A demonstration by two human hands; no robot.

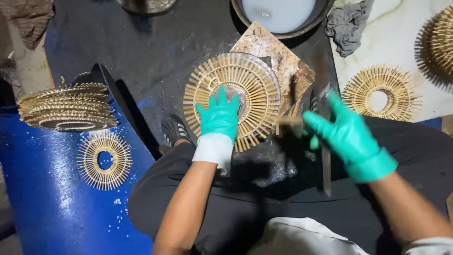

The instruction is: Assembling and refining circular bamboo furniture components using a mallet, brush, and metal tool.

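Observation:
My left hand (pixel 219 114), in a green glove with a white cuff, presses flat on a round ring of radiating bamboo sticks (pixel 257 82) that lies on a worn square board (pixel 283 56) in front of my knees. My right hand (pixel 347 134), also green-gloved, grips a long blurred blade (pixel 324 141) by a wooden handle (pixel 289 122), held just right of the ring. The blade runs toward my lap.
A stack of finished stick rings (pixel 66 107) and a single ring (pixel 104 160) lie on a blue sheet (pixel 52 203) at left. Two more rings (pixel 380 92) rest on a white slab at right. A bowl of whitish liquid (pixel 278 14) and a grey rag (pixel 348 24) sit behind.

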